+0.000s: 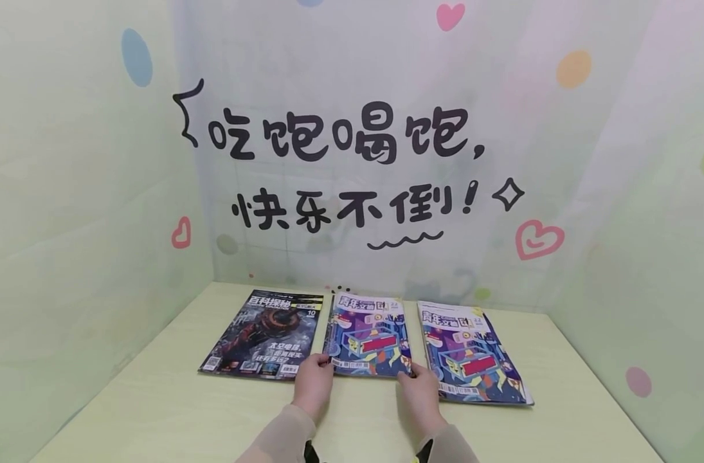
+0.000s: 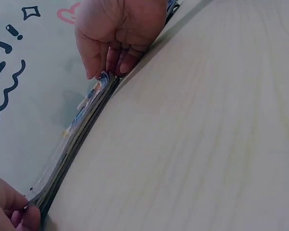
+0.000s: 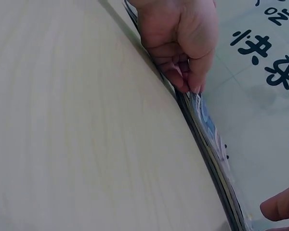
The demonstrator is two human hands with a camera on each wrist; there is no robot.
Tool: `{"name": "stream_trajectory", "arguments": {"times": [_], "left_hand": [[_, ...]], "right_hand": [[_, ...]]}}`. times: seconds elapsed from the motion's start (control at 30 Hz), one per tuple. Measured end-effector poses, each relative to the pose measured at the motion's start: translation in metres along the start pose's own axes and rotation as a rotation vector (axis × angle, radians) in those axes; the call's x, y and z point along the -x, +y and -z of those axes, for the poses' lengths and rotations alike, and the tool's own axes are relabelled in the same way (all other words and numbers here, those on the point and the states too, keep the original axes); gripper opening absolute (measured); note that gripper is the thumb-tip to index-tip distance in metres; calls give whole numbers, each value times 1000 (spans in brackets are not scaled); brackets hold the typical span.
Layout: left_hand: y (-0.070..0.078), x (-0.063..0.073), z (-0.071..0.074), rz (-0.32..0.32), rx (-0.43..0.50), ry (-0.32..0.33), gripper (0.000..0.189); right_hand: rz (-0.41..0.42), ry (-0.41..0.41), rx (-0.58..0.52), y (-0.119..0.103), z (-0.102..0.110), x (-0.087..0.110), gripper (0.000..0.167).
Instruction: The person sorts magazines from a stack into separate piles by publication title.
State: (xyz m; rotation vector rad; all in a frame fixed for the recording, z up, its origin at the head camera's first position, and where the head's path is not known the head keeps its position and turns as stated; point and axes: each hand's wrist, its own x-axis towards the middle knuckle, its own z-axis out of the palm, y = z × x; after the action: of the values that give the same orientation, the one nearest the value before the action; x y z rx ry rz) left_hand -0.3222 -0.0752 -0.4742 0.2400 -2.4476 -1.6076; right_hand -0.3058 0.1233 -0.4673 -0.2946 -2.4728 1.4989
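Three magazines lie in a row on a table. The middle magazine, with a purple and blue cartoon cover, is held at its two near corners. My left hand pinches the near left corner, thumb on top. At the near right corner, my right hand does the same. In the left wrist view the right hand grips the layered paper edge, fingers tucked beneath. The right wrist view shows the left hand pinching the opposite end of this edge.
To the left lies a dark magazine with a space picture. On the right is another magazine with the same cartoon cover, close to my right hand. A pale wood-grain table bears them, with printed fabric walls behind and beside.
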Motion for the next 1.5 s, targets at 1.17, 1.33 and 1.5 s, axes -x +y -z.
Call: {"name": "stream_trajectory", "arguments": {"times": [1.17,1.33,1.5], "left_hand": [[-7,22,9,152,360,-163,56],[-10,19,12,125,401,-235,56],[-12,19,16,127,429,-264,54]], "right_hand": [[-250,-116,-457,11,14,15,44],[-260,-119,-455,11,15,14,44],[-259,-134,-427,11,14,14,47]]}}
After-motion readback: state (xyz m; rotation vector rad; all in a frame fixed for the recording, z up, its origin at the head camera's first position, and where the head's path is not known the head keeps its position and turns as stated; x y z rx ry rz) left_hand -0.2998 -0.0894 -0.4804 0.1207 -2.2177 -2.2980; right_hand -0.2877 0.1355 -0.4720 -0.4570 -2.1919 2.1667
